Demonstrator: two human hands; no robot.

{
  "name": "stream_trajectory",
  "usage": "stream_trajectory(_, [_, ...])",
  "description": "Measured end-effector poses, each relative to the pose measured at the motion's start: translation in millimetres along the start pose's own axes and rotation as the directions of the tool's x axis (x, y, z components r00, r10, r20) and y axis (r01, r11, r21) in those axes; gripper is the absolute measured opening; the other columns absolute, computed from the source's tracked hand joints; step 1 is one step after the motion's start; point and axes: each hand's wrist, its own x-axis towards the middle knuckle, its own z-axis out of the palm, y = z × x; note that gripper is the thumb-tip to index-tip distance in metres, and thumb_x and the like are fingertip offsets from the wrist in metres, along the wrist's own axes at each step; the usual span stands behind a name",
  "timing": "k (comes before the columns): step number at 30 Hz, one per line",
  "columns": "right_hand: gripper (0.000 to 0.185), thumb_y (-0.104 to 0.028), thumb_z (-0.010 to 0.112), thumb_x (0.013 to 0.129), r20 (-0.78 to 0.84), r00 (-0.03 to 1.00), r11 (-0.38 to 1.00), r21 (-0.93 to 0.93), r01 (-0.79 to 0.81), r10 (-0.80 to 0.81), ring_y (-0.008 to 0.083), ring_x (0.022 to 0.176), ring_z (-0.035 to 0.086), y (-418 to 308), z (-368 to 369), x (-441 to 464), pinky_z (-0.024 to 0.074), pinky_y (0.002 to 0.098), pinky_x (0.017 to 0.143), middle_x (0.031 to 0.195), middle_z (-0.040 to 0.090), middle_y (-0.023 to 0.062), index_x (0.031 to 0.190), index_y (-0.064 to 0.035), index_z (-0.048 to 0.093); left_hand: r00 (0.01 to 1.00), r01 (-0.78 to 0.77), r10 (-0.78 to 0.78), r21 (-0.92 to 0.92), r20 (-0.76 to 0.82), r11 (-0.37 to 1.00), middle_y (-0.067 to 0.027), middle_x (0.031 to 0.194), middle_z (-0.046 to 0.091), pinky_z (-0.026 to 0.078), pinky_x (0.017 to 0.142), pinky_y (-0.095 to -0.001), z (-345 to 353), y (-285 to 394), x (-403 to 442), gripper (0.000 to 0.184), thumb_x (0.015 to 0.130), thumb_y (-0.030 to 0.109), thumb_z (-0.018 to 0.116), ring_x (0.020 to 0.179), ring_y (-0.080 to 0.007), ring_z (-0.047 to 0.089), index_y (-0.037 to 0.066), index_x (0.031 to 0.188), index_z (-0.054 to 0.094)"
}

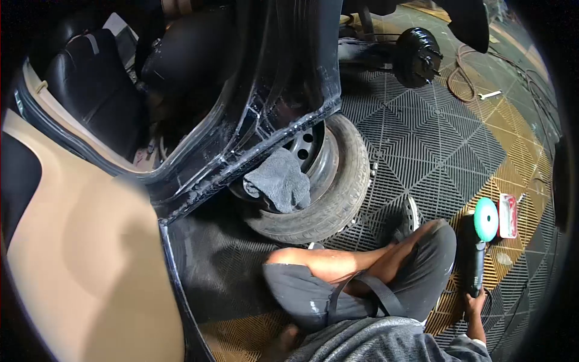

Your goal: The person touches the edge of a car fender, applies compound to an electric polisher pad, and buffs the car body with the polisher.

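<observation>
Low on the right, my right hand is closed round the lower end of a black polisher. The tool's round green pad faces up, beside a red and white tray. My left hand is a dark blur at the bottom, left of my lap; its fingers cannot be made out. A grey cloth lies on a wheel, which rests flat on the floor partly under the car's sill.
An open car door fills the left side. Behind the sill is a dark seat. A wheel hub stands exposed at the top. A wrench, a hose and the red tray lie on the grid floor.
</observation>
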Motion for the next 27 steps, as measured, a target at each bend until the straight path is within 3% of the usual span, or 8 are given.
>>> stream_trajectory(2, [0.070, -0.001, 0.071, 0.066, -0.053, 0.998, 0.991, 0.135, -0.021, 0.028, 0.0249, 0.101, 0.064, 16, 7, 1, 0.0499, 0.0363, 0.097, 0.111, 0.069, 0.0155, 0.134, 0.0048, 0.056, 0.999, -0.048, 0.048, 0.012, -0.002, 0.999, -0.0139, 0.168, 0.021, 0.009, 0.127, -0.0359, -4, -14, 3, 0.057, 0.107, 0.017, 0.029, 0.156, -0.0228, 0.017, -0.001, 0.160, 0.020])
stream_trajectory(4, [0.071, -0.003, 0.075, 0.065, -0.085, 0.995, 0.990, -0.135, 0.049, -0.061, 0.0259, 0.103, 0.066, 9, 0, -1, 0.0501, 0.0380, 0.097, 0.112, 0.070, 0.0166, 0.133, 0.0043, 0.057, 0.988, -0.156, 0.150, 0.227, 0.045, 0.961, -0.0149, 0.169, 0.018, 0.008, 0.127, -0.0364, -10, -21, 4, 0.057, 0.107, 0.016, 0.026, 0.156, -0.0235, 0.016, 0.000, 0.161, 0.018])
stream_trajectory(8, [0.071, -0.011, 0.082, 0.064, -0.072, 0.996, 0.993, -0.099, -0.063, 0.056, 0.0300, 0.107, 0.068, -75, -8, -35, 0.0510, 0.0393, 0.097, 0.113, 0.071, 0.0190, 0.130, 0.0005, 0.061, 0.996, -0.084, 0.076, 0.226, 0.040, 0.971, -0.0150, 0.165, 0.022, 0.011, 0.124, -0.0361, -17, -21, 13, 0.055, 0.106, 0.016, 0.029, 0.152, -0.0236, 0.019, 0.000, 0.158, 0.022])
stream_trajectory(10, [0.073, -0.016, 0.086, 0.065, -0.154, 0.985, 0.955, -0.275, -0.114, 0.073, 0.0387, 0.111, 0.066, -75, 1, -42, 0.0518, 0.0442, 0.098, 0.118, 0.068, 0.0216, 0.133, -0.0055, 0.060, 0.998, -0.047, 0.039, 0.203, 0.045, 0.978, -0.0151, 0.163, 0.024, 0.012, 0.123, -0.0360, -14, -25, 22, 0.054, 0.106, 0.016, 0.030, 0.150, -0.0237, 0.021, 0.000, 0.157, 0.023])
stream_trajectory(16, [0.063, -0.027, 0.084, 0.075, -0.290, 0.932, 0.953, -0.270, 0.138, -0.217, 0.0363, 0.110, 0.060, -80, -13, -73, 0.0495, 0.0435, 0.097, 0.117, 0.061, 0.0187, 0.128, -0.0032, 0.059, 0.999, -0.013, 0.002, 0.219, 0.051, 0.976, -0.0153, 0.157, 0.030, 0.017, 0.118, -0.0357, 5, -37, 37, 0.051, 0.105, 0.017, 0.034, 0.143, -0.0239, 0.027, 0.000, 0.153, 0.029])
stream_trajectory(21, [0.055, -0.027, 0.064, 0.095, -0.669, 0.742, 0.962, -0.233, -0.146, -0.050, 0.0403, 0.127, 0.050, 18, -39, -147, 0.0369, 0.0469, 0.111, 0.134, 0.055, 0.0239, 0.139, 0.0020, 0.050, 1.000, 0.004, -0.012, 0.284, 0.025, 0.959, -0.0155, 0.152, 0.035, 0.022, 0.115, -0.0354, 21, -39, 37, 0.048, 0.104, 0.017, 0.037, 0.138, -0.0241, 0.032, 0.000, 0.149, 0.033])
stream_trajectory(24, [0.065, -0.037, 0.052, 0.101, -0.472, 0.859, 0.911, -0.235, -0.340, 0.199, 0.0415, 0.148, 0.028, 55, -15, -200, 0.0191, 0.0550, 0.121, 0.159, 0.032, 0.0249, 0.154, -0.0019, 0.035, 1.000, -0.006, 0.006, 0.373, -0.001, 0.928, -0.0156, 0.149, 0.038, 0.024, 0.113, -0.0353, 19, -36, 56, 0.047, 0.104, 0.017, 0.039, 0.134, -0.0242, 0.035, 0.000, 0.147, 0.036])
stream_trajectory(27, [0.071, -0.041, 0.047, 0.102, -0.458, 0.814, 0.781, -0.330, -0.530, 0.358, 0.0381, 0.156, 0.010, 34, 8, -195, 0.0074, 0.0557, 0.124, 0.168, 0.015, 0.0191, 0.160, -0.0071, 0.024, 1.000, -0.005, 0.015, 0.457, -0.018, 0.889, -0.0157, 0.146, 0.041, 0.026, 0.110, -0.0351, 19, -33, 87, 0.045, 0.103, 0.017, 0.041, 0.131, -0.0243, 0.038, 0.000, 0.145, 0.039])
